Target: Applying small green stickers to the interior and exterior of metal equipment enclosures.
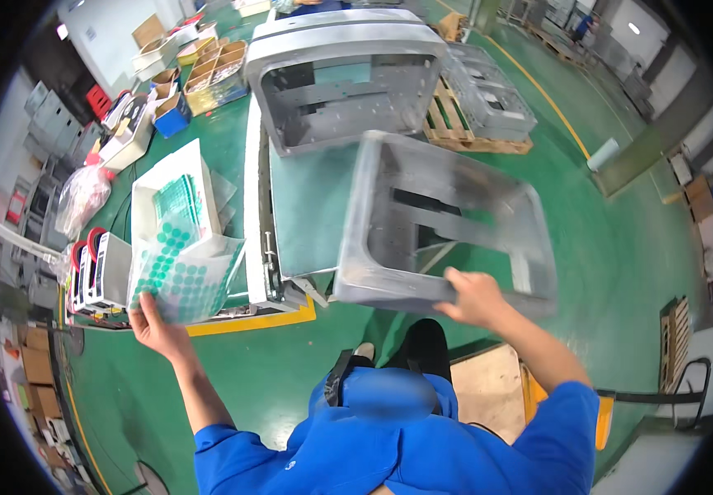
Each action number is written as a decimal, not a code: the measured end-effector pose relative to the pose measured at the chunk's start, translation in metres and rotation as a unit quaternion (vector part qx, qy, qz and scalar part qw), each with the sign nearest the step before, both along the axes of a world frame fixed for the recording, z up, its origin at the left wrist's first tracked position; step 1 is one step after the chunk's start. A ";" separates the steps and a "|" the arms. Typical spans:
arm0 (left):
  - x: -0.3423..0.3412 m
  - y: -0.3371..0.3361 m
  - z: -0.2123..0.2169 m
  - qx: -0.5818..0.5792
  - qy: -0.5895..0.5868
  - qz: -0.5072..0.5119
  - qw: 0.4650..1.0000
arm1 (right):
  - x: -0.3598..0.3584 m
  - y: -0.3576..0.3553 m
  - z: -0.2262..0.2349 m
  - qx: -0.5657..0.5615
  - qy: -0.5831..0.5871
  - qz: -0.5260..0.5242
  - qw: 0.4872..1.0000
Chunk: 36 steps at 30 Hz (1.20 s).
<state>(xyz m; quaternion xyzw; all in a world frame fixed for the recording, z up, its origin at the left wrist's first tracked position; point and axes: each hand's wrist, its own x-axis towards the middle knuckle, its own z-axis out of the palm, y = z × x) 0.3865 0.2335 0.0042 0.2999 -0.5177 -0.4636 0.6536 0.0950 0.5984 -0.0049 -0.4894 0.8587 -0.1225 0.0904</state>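
My left hand (161, 332) pinches the lower left corner of clear sheets of green round stickers (185, 276) above the bench's near end. Behind them, a white bin (205, 183) holds more green sticker sheets. My right hand (478, 300) grips the near edge of a grey rectangular housing (355, 272), which has large openings and sits tilted at the right of the conveyor's near end. Part of that housing is smeared by motion. A second grey housing (344, 37) stands on the conveyor (311, 194) farther away.
At the back left are divided boxes (216, 78) of small parts and a blue bin (172, 115). White devices with red handles (109, 268) stand left of the sheets. More grey housings (488, 91) lie on a wooden pallet (480, 144) at the far right. A board (488, 388) lies near my feet.
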 end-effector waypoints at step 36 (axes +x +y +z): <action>-0.337 0.047 -0.088 0.193 -0.361 -0.305 0.860 | -0.204 -0.220 -0.072 -0.194 -0.535 -0.004 0.822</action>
